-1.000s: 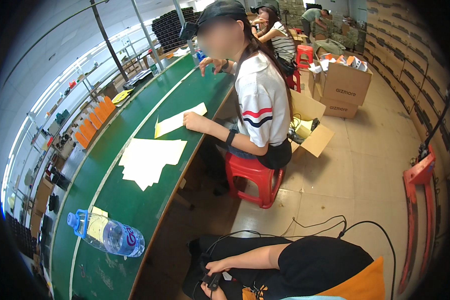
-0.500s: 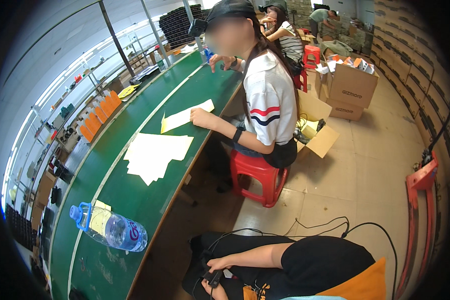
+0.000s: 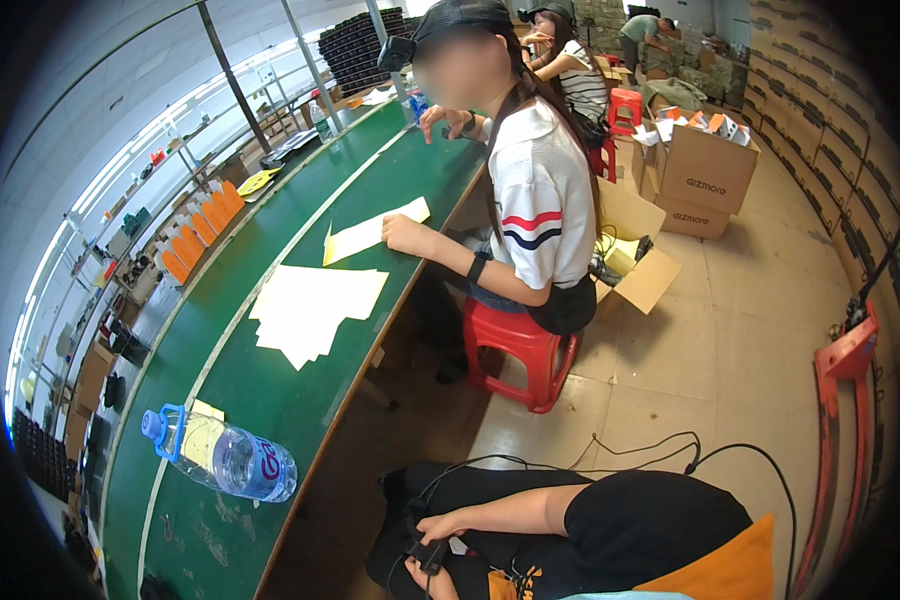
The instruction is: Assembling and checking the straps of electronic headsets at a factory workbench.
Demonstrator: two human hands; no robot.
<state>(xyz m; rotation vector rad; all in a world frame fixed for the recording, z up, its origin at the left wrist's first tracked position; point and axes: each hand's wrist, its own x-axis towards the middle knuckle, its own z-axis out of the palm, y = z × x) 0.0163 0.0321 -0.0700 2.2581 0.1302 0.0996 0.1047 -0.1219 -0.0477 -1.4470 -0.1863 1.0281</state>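
Together, right hand (image 3: 447, 525) and left hand (image 3: 435, 580) grip a black device (image 3: 429, 554), clear of the table edge (image 3: 331, 425).

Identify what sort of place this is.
Probably a factory or assembly workshop. Signs: a long green workbench with paper sheets on it, a large cardboard carton packed with items, and what looks like a red pallet jack on the floor.

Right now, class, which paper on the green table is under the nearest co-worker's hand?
The long strip beyond the fanned sheets; those, and the yellow paper by the bottle, lie untouched.
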